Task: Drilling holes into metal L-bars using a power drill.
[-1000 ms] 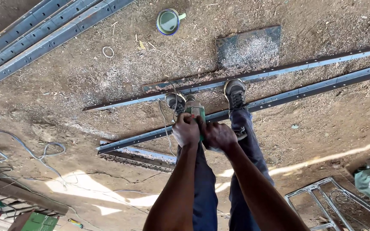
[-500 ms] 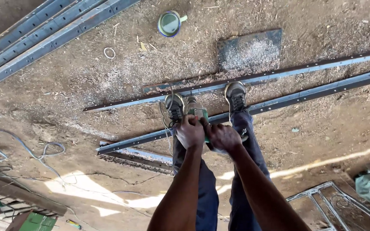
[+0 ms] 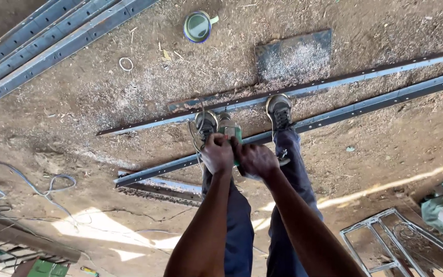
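The person stands on bare dirt and looks straight down at both hands, which meet near the middle of the view. The left hand (image 3: 217,153) is wrapped tight around a green power tool (image 3: 230,129), fingers curled all the way shut on it. The right hand (image 3: 256,160) is closed on the same tool from the 3 o'clock side, just touching the left hand. The tool pokes out toward 12 o'clock, between the two shoes, and its tip sits right at the near metal bar (image 3: 303,124). A thin cord loops off the tool at 9 o'clock. The left shoe (image 3: 206,124) and the right shoe (image 3: 279,110) stand on or right by that bar. A second long bar, the far metal bar (image 3: 283,92), runs side by side with it, with a narrow strip of dirt between them. Both bars slope up toward 2 o'clock and run off the right edge. At 12 o'clock a flat dark plate (image 3: 294,54) lies near a round tin (image 3: 198,26). Long grey rails (image 3: 42,41) fill the 10 o'clock corner. Loose wires (image 3: 21,187) curl at 8 o'clock. A metal frame (image 3: 396,241) lies at 4 o'clock. The widest open dirt is at 3 o'clock and at 9 o'clock.
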